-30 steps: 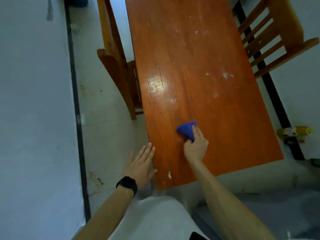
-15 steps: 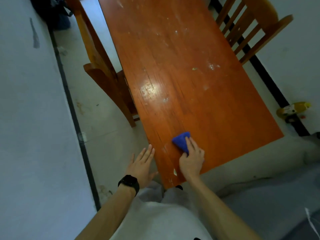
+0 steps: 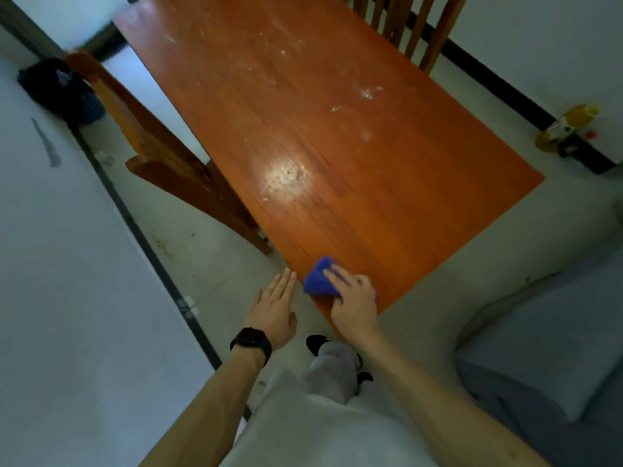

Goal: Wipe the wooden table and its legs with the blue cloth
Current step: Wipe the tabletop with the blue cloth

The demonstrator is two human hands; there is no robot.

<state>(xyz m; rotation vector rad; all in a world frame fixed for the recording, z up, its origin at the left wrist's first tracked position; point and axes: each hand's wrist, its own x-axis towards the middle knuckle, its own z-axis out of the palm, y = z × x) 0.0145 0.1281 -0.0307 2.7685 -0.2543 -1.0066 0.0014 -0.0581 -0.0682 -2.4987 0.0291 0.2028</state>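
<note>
**Cloth at the near-left corner; most of the top unwiped**

- The blue cloth sits bunched on the near-left corner of the wooden table, just inside its left edge.
- The right hand lies on top of it. The fingers curl over the wad and the thumb is tucked against its near side, holding it down on the wood. A scrap of cloth shows past the far side of the hand.
- The left hand is flat, fingers straight and close together, holding nothing. It is just beside the table's left edge; we cannot tell if the fingertips touch it. There is a black watch on that wrist.
- White smears and specks lie scattered across the middle and far half of the top, with a small greenish crumb among them.
- We judge the job early: work is at the near corner, and the dirty stretch ahead is untouched.
- The legs are hidden under the top, so we note nothing of their state.
- Around the table: one wooden chair at the left side, another at the far right, a yellow bottle on the floor by the wall, and a dark bag far left.
</note>
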